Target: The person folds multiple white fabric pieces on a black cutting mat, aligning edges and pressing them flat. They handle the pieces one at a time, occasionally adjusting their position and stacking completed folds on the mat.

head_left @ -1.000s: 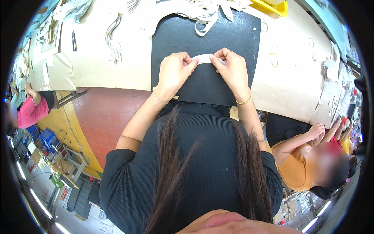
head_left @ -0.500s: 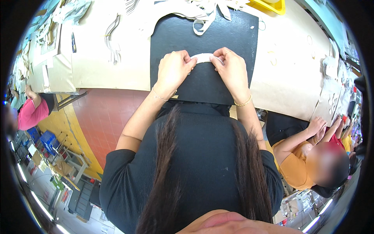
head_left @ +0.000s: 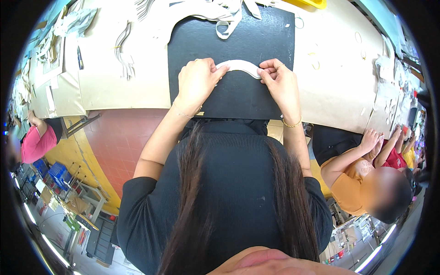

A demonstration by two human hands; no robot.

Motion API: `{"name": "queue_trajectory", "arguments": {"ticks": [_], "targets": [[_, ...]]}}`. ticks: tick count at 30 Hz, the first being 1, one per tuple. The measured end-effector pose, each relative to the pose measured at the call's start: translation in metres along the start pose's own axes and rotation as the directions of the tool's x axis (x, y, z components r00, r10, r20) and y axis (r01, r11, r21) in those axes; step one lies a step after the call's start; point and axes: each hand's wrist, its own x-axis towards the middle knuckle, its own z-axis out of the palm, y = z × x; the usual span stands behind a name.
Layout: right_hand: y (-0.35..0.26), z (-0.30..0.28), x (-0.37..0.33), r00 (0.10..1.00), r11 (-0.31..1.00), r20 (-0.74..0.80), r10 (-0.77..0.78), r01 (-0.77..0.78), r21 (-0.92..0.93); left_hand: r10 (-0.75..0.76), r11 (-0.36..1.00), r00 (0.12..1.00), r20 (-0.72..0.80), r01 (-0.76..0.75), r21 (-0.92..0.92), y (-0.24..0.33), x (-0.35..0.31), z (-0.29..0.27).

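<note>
Between my hands a curved white strip [head_left: 243, 65] arches over a black board [head_left: 231, 98]. My left hand [head_left: 198, 80] pinches the strip's left end between thumb and fingers. At the other end, my right hand [head_left: 280, 82] grips it the same way. Both hands hover over or rest on the board; I cannot tell which. The fingers partly hide the strip's ends. Beyond my hands, a pile of white strips [head_left: 197, 13] lies along the board's far edge, and one looped strip [head_left: 223, 30] hangs down from it.
A bundle of pale strips [head_left: 123, 50] lies on the paper-covered table [head_left: 146, 87] at the left, near a dark pen-like tool [head_left: 79, 57]. A yellow tray [head_left: 311, 2] stands at the far edge. Rubber bands [head_left: 315, 61] lie at right. A person in orange [head_left: 350, 188] sits at my right.
My hands have moved apart, and more of the white strip now shows between them. The right hand has shifted to the right along the strip. The whole view has shifted slightly.
</note>
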Motion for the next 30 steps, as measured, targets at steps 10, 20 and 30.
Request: {"name": "queue_trajectory", "arguments": {"ticks": [10, 20, 30], "targets": [[-0.005, 0.0, -0.002, 0.998, 0.995, -0.015, -0.053, 0.051, -0.084, 0.117, 0.959, 0.993, -0.016, -0.108, 0.261, 0.007, 0.01, -0.002], [0.0, 0.001, -0.004, 0.976, 0.953, -0.077, -0.202, 0.178, -0.244, 0.109, 0.962, 0.994, -0.018, -0.101, 0.254, 0.006, 0.011, 0.0], [-0.022, 0.043, -0.013, 0.731, 0.672, 0.046, -0.681, 0.649, -0.356, 0.112, 0.97, 0.993, -0.038, -0.1, 0.223, -0.001, 0.009, 0.004]]}}
